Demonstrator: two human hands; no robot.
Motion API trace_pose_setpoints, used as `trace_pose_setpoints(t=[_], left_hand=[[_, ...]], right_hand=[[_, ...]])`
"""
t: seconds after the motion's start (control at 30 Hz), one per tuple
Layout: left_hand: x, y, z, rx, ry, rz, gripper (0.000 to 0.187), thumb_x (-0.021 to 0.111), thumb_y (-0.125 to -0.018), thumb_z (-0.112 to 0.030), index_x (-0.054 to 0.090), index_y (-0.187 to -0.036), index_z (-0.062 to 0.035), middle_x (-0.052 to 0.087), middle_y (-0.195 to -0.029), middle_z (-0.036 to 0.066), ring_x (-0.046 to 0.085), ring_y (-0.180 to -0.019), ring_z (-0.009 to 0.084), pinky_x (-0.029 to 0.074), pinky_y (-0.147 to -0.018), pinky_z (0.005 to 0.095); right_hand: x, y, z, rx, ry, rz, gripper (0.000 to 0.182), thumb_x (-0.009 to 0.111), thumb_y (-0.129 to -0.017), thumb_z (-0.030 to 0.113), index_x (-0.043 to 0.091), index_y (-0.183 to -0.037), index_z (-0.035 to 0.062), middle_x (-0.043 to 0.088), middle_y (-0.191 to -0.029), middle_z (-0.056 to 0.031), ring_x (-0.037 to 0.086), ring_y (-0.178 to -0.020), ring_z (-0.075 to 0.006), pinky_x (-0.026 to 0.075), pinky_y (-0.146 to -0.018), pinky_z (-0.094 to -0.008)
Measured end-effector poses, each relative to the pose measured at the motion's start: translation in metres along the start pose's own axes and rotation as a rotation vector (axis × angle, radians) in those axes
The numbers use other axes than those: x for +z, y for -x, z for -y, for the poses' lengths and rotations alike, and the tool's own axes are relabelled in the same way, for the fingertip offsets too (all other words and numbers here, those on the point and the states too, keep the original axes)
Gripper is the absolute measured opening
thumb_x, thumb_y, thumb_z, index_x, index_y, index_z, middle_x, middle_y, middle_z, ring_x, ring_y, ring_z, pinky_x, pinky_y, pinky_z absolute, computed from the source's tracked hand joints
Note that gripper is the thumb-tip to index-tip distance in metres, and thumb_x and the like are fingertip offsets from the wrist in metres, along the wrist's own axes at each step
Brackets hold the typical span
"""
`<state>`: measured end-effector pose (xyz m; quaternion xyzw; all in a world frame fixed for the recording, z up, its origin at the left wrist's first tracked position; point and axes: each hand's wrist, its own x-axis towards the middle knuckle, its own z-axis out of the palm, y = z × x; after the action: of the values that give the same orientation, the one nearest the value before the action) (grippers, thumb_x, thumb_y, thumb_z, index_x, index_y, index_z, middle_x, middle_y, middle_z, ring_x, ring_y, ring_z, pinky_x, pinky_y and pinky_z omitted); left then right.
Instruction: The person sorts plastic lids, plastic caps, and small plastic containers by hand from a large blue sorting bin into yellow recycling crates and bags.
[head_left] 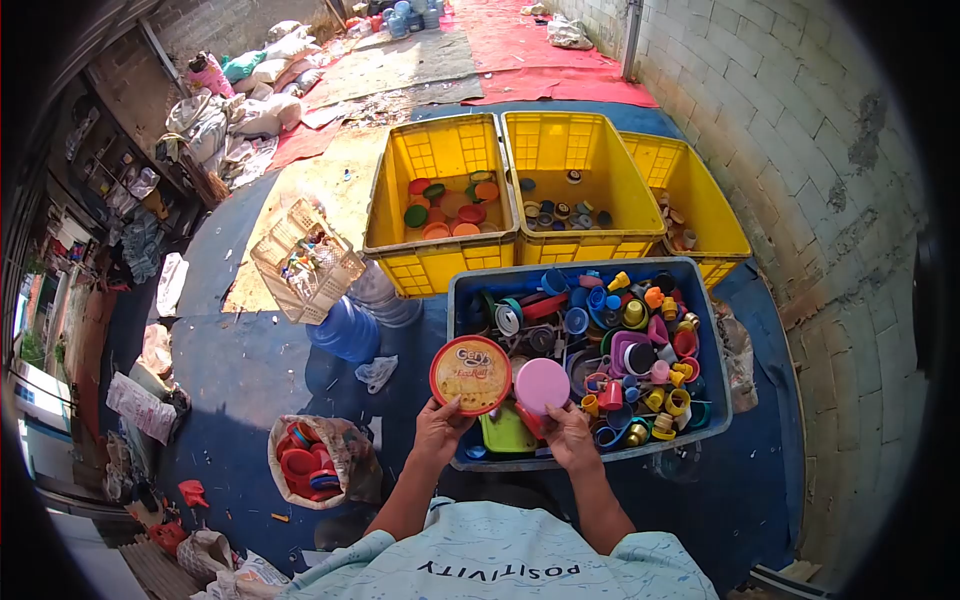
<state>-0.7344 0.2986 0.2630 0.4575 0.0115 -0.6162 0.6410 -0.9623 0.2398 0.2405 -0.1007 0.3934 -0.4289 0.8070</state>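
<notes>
My left hand grips the lower edge of a round lid with a red rim and a printed label. Beside it, a pink round lid is pinched at its lower right by my right hand. A red piece shows just below the pink lid, close to my right fingers. Both lids are held over the front left of a grey-blue tub, which is heaped with mixed plastic caps and lids. A lime-green piece lies in the tub between my hands.
Behind the tub stand yellow crates, a left one, a middle one and a right one, with sorted caps inside. Left are a beige basket above blue water jugs and a sack of red lids. A block wall bounds the right.
</notes>
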Motion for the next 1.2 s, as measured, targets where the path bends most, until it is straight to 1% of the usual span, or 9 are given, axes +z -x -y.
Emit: trace_pose_setpoints(t=[0.17, 0.43, 0.6, 0.73, 0.83, 0.87, 0.97, 1.1, 1.2], left_hand=[[-0.012, -0.044, -0.034, -0.048, 0.108, -0.007, 0.030, 0.061, -0.090, -0.006, 0.050, -0.118, -0.0078, 0.061, -0.112, 0.009, 0.062, -0.105, 0.0228, 0.054, -0.090, 0.0436], [-0.023, -0.167, -0.125, -0.030, 0.155, -0.003, 0.028, 0.060, -0.090, -0.006, 0.051, -0.116, -0.0080, 0.062, -0.110, 0.008, 0.063, -0.099, 0.0204, 0.056, -0.080, 0.0366], [0.024, -0.247, -0.209, 0.050, 0.145, 0.123, 0.037, 0.063, -0.091, -0.016, 0.048, -0.122, -0.0029, 0.059, -0.118, 0.010, 0.059, -0.107, 0.0230, 0.046, -0.097, 0.0418], [0.039, -0.280, -0.240, -0.119, 0.259, 0.025, 0.057, 0.065, -0.090, -0.022, 0.037, -0.132, 0.0040, 0.041, -0.138, 0.023, 0.047, -0.126, 0.0318, 0.039, -0.104, 0.0428], [0.007, -0.275, -0.212, -0.031, 0.247, 0.137, 0.068, 0.066, -0.089, -0.025, 0.029, -0.138, 0.0036, 0.030, -0.144, 0.028, 0.036, -0.134, 0.0355, 0.035, -0.107, 0.0449], [-0.005, -0.268, -0.201, -0.031, 0.229, 0.098, 0.055, 0.063, -0.091, -0.024, 0.039, -0.132, 0.0032, 0.042, -0.137, 0.023, 0.045, -0.127, 0.0324, 0.039, -0.105, 0.0428], [-0.051, -0.242, -0.159, -0.079, 0.257, 0.039, 0.040, 0.060, -0.093, -0.024, 0.050, -0.122, 0.0015, 0.055, -0.126, 0.018, 0.055, -0.117, 0.0284, 0.044, -0.100, 0.0397], [-0.098, -0.182, -0.107, -0.157, 0.265, -0.116, 0.029, 0.058, -0.093, -0.023, 0.057, -0.112, -0.0005, 0.063, -0.114, 0.013, 0.061, -0.105, 0.0247, 0.049, -0.093, 0.0370], [-0.112, -0.137, -0.079, -0.124, 0.190, -0.150, 0.027, 0.058, -0.093, -0.021, 0.057, -0.112, -0.0007, 0.063, -0.108, 0.012, 0.063, -0.097, 0.0220, 0.051, -0.087, 0.0346]], right_hand=[[0.027, -0.028, -0.013, 0.011, 0.082, -0.064, 0.042, 0.071, -0.080, 0.005, 0.050, -0.116, 0.0064, 0.058, -0.107, -0.0051, 0.059, -0.095, -0.0166, 0.051, -0.081, -0.0302], [0.119, -0.138, -0.027, -0.007, 0.231, -0.094, 0.037, 0.072, -0.080, 0.009, 0.054, -0.112, 0.0137, 0.060, -0.095, 0.0031, 0.056, -0.081, -0.0106, 0.043, -0.076, -0.0313], [0.227, -0.216, 0.016, -0.121, 0.223, 0.038, 0.031, 0.068, -0.088, 0.021, 0.053, -0.115, 0.0141, 0.059, -0.101, 0.0023, 0.055, -0.089, -0.0106, 0.040, -0.078, -0.0318], [0.243, -0.272, 0.022, -0.146, 0.273, 0.052, 0.057, 0.071, -0.084, 0.016, 0.041, -0.132, 0.0043, 0.057, -0.101, -0.0021, 0.053, -0.096, -0.0129, 0.041, -0.076, -0.0324], [0.229, -0.272, 0.004, -0.135, 0.293, -0.066, 0.067, 0.073, -0.082, 0.014, 0.035, -0.136, 0.0006, 0.056, -0.102, -0.0049, 0.053, -0.097, -0.0152, 0.042, -0.078, -0.0331], [0.221, -0.263, -0.001, -0.117, 0.293, -0.071, 0.069, 0.073, -0.082, 0.013, 0.033, -0.137, -0.0002, 0.056, -0.103, -0.0061, 0.053, -0.098, -0.0159, 0.043, -0.078, -0.0332], [0.189, -0.225, -0.004, -0.155, 0.317, -0.114, 0.060, 0.072, -0.082, 0.012, 0.039, -0.131, 0.0026, 0.057, -0.113, -0.0095, 0.055, -0.098, -0.0175, 0.044, -0.080, -0.0331], [0.124, -0.158, 0.010, -0.258, 0.309, -0.229, 0.045, 0.070, -0.084, 0.011, 0.045, -0.120, 0.0065, 0.060, -0.111, -0.0093, 0.059, -0.092, -0.0159, 0.046, -0.079, -0.0307], [0.079, -0.111, 0.016, -0.326, 0.607, -0.416, 0.039, 0.068, -0.085, 0.010, 0.049, -0.118, 0.0036, 0.063, -0.106, -0.0081, 0.061, -0.091, -0.0161, 0.050, -0.074, -0.0291]])
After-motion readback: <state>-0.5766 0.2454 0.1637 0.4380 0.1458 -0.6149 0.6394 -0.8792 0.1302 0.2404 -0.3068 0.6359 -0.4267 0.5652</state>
